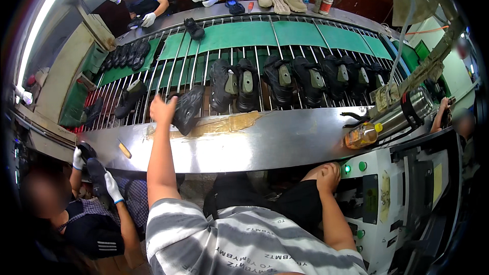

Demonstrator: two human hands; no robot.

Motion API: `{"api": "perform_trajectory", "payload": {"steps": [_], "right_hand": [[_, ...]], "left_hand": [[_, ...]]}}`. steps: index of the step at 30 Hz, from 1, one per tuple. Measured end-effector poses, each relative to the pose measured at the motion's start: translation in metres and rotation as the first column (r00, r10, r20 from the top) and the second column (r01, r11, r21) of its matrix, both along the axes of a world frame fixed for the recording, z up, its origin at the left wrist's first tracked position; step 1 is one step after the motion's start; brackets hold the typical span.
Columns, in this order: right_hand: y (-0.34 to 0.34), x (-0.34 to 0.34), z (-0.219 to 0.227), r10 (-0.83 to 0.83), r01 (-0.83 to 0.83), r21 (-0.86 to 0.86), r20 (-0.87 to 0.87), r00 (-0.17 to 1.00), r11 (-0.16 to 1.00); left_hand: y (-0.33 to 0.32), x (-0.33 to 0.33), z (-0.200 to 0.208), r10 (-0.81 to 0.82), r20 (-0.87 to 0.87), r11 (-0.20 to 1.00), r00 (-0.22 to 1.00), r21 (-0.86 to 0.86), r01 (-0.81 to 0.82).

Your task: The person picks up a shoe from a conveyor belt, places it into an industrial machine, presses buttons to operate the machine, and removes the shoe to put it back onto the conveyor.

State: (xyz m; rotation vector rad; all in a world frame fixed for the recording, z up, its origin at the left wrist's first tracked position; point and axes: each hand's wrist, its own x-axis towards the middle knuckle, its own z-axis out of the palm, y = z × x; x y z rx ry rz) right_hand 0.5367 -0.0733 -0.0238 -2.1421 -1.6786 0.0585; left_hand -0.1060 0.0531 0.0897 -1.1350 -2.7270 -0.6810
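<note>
While our right hand (pixel 328 174) rests curled low beside the white control panel (pixel 381 160) (we cannot tell whether it holds anything), our left hand (pixel 162 110) reaches across the metal ledge (pixel 244 148), fingers partly bent. The tilted black shoe (pixel 189 110) lies just right of them, by the thumb, its grip unclear to us; beyond, the row of shoes (pixel 277 91) sits along metal rods (pixel 259 94), probably spaced for easy single picking.

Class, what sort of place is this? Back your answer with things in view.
Probably a shoe factory workshop: matching black shoes line a long rack of metal bars, people in white gloves work around it, and a machine with green buttons stands at right.
</note>
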Motion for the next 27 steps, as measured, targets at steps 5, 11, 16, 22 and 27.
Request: {"api": "perform_trajectory", "payload": {"steps": [5,11,16,22,27], "right_hand": [[-0.001,-0.007,0.004,0.003,-0.004,0.045,0.023,1.000,0.999],[-0.004,-0.018,0.009,0.033,-0.033,0.047,0.015,0.999,0.998],[-0.017,-0.006,-0.005,0.018,-0.021,0.083,0.025,1.000,0.996],[-0.016,-0.023,0.010,0.035,-0.036,0.036,0.026,0.999,0.999],[-0.024,-0.018,0.012,0.080,-0.080,0.146,0.010,0.997,0.986]], "left_hand": [[-0.019,-0.043,-0.045,-0.361,0.886,0.922,-0.291,0.291,-0.257],[-0.032,-0.076,-0.097,-0.431,0.871,0.893,-0.237,0.373,-0.252],[-0.119,0.017,-0.083,-0.608,0.742,0.787,-0.283,0.512,-0.345],[-0.176,0.180,-0.083,-0.562,0.551,0.827,-0.617,0.383,-0.411],[-0.128,0.284,-0.101,-0.312,0.530,0.944,-0.789,0.263,-0.197]]}}
